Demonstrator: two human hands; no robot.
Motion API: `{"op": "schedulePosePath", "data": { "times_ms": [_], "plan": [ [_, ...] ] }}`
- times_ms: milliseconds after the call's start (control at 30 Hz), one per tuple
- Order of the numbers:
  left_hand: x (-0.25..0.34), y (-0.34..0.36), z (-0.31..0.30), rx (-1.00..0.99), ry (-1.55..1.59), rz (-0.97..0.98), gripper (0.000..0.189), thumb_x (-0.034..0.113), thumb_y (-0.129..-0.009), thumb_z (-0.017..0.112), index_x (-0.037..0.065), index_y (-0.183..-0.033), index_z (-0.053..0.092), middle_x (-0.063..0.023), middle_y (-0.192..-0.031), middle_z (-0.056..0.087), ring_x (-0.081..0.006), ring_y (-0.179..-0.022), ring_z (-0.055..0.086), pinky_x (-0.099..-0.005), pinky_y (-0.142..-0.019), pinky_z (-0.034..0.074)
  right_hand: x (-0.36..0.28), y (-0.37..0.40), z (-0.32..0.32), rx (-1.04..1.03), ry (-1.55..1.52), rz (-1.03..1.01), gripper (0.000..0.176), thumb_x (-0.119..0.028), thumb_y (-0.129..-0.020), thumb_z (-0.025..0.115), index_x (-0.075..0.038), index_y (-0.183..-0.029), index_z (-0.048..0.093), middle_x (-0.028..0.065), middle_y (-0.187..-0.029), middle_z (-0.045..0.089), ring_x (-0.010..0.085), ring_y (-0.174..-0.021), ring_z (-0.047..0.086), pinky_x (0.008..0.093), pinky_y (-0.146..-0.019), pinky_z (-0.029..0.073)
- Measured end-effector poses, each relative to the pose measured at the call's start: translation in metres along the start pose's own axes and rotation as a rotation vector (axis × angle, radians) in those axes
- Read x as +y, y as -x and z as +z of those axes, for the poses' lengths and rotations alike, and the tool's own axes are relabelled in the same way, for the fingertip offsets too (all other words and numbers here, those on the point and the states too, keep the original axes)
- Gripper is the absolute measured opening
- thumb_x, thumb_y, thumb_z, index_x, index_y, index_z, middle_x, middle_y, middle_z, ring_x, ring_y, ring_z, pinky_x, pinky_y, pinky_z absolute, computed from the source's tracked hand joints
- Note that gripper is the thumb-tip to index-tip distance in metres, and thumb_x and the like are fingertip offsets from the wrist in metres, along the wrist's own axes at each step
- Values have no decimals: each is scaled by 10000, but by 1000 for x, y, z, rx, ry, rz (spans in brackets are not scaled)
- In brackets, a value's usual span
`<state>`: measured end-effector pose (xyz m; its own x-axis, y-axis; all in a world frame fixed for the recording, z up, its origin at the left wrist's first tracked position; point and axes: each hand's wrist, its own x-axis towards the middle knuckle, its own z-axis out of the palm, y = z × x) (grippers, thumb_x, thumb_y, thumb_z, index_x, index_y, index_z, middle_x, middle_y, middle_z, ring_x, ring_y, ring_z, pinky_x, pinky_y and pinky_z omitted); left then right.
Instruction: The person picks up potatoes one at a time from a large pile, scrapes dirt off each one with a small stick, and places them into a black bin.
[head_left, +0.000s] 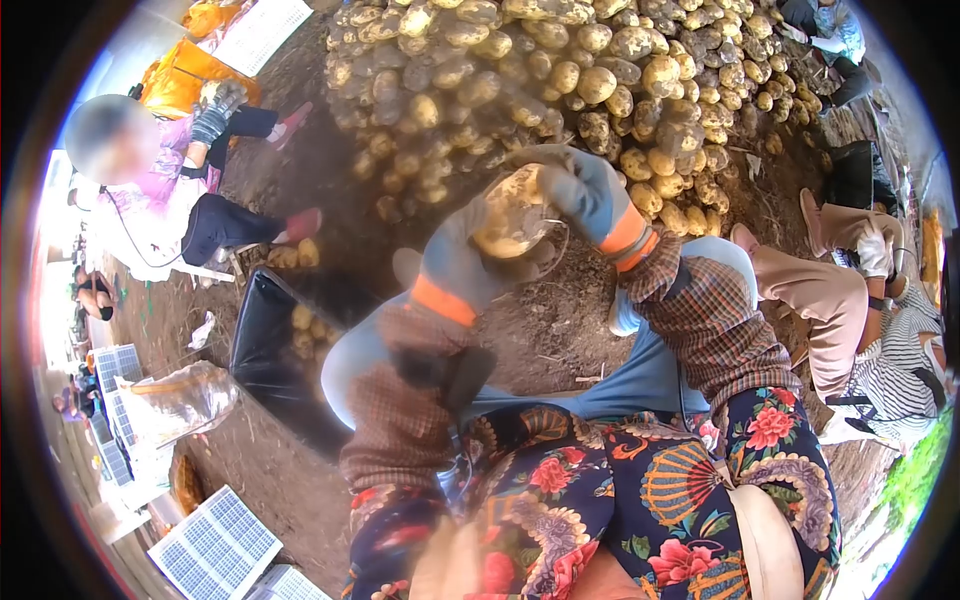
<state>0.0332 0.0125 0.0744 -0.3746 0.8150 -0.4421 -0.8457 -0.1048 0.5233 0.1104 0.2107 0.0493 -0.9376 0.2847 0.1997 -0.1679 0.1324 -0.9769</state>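
Note:
A large yellow potato (512, 212) with dirt patches is held up in front of me, between both gloved hands. My left hand (462, 252), in a grey glove with an orange cuff, is wrapped round its left and lower side. From the upper right, my right hand (585, 192), in a grey and blue glove with an orange band, closes over its top edge. A thin pale loop hangs by the potato's right side; I cannot make out what it is. Just beyond my hands lies a big potato pile (480, 88).
A black bin (262, 340) with several potatoes stands at my left. Seated people work at left (200, 190) and right (850, 310), another at the far right. Printed cartons (215, 545) and a plastic bag (180, 400) lie on the soil at lower left.

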Motion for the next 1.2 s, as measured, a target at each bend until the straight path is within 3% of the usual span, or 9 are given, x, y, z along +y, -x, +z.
{"op": "schedulePosePath", "data": {
  "times_ms": [167, 267, 467, 600, 700, 800, 900, 1000, 1200],
  "plan": [
    [0, -3, 4, 96, 114, 53, 462, 469, -1055, 459, 71, -1249, 592, -106, -1106, 690, -282, -857, 680, -394, -603, 548, -15, -2, 3, -110, 222, -246, 1108, -691, -691, 817, 13, -1470, 464, 213, -1380, 581, 309, -1267, 590, 411, -1054, 474],
    [-1, -4, 0, 88, 115, 3, 456, 504, -1056, 441, 93, -1172, 602, -81, -1002, 672, -256, -744, 647, -368, -528, 499, -17, -3, 2, -140, 343, -276, 1075, -696, -706, 799, 14, -1452, 488, 216, -1310, 620, 313, -1199, 632, 402, -997, 503],
    [0, -3, 2, 146, 77, -57, 510, 594, -1033, 431, 127, -1127, 615, -67, -924, 664, -236, -647, 615, -356, -477, 452, -35, 7, 12, -24, 273, -231, 622, -463, -894, 772, 16, -1266, 632, 186, -1052, 723, 300, -920, 720, 373, -790, 568],
    [-8, -7, 11, 177, 66, -86, 546, 630, -1018, 436, 136, -1157, 624, -73, -945, 685, -250, -648, 640, -347, -468, 446, -9, -2, 10, 131, 12, 186, 404, -353, -1004, 630, 20, -1140, 701, 122, -999, 739, 178, -870, 701, 309, -738, 562],
    [0, -7, 13, 74, 164, -76, 595, 650, -1011, 432, 131, -1226, 626, -87, -1012, 710, -256, -689, 662, -346, -476, 447, -9, -11, 5, 134, -479, 440, 442, -384, -1028, 579, 15, -1180, 694, 86, -1034, 728, 146, -902, 682, 284, -750, 560],
    [-4, -10, 0, -8, 36, -16, 582, 628, -1010, 467, 131, -1263, 632, -108, -1089, 717, -249, -749, 674, -350, -525, 481, -23, 6, 12, 4, -443, 281, 523, -446, -1024, 580, 14, -1267, 636, 91, -1102, 713, 157, -955, 678, 289, -799, 561],
    [-14, -17, 7, 309, -303, 177, 531, 521, -1004, 570, 93, -1314, 625, -114, -1100, 725, -262, -860, 699, -355, -683, 553, -4, 9, 12, 39, -553, 358, 485, -370, -971, 693, 16, -1257, 629, 94, -1113, 707, 162, -981, 673, 310, -852, 556],
    [-21, -7, 27, 377, -973, 749, 519, 403, -986, 649, 31, -1346, 608, -109, -1094, 735, -269, -964, 709, -331, -871, 551, 7, 8, 13, 50, -602, 364, 479, -322, -933, 771, 16, -1241, 629, 94, -1109, 706, 161, -995, 668, 322, -885, 552],
    [-18, -4, 23, 376, -1268, 837, 461, 284, -990, 644, -29, -1327, 614, -122, -1108, 738, -215, -982, 694, -315, -916, 530, 4, 10, 20, 119, -345, 227, 471, -335, -898, 809, 8, -1184, 661, 70, -1050, 721, 132, -948, 657, 306, -844, 552]
  ]
}}
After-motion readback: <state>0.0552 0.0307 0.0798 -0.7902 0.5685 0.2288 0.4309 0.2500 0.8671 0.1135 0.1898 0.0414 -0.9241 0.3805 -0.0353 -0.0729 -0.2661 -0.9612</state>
